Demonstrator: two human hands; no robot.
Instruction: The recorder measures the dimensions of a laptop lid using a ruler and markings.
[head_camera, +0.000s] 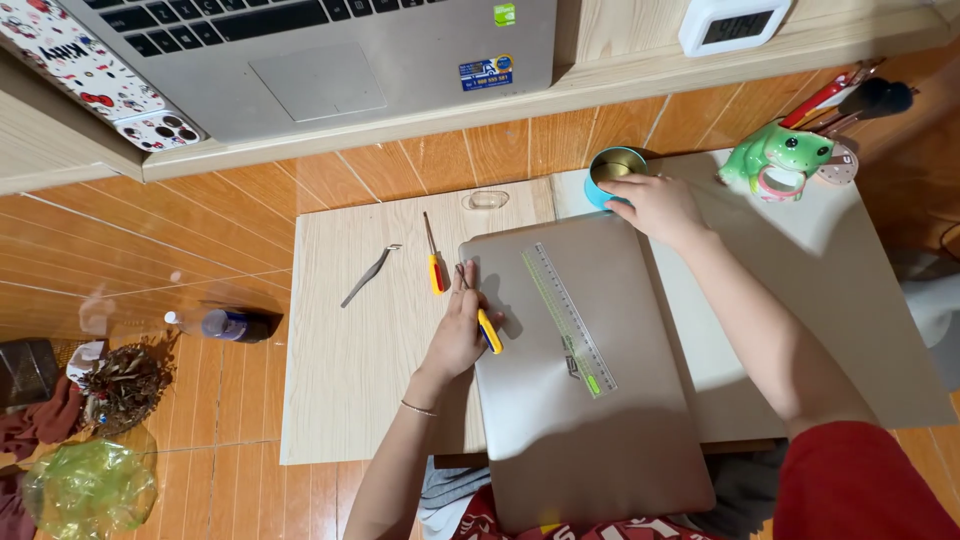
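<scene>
- Two hands busy: left hand grips a yellow-handled screwdriver on the closed laptop, at its left edge.
- Right hand closes on the blue cup, just beyond the laptop's far corner.
- Second screwdriver lies untouched, just left.

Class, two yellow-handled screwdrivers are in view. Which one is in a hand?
The yellow-handled screwdriver on the closed grey laptop, gripped by the left hand. The other screwdriver lies untouched on the pale wooden board.

A single head-worn camera looks steeply down, from fairly close, over a low wooden table and orange floor.
</scene>
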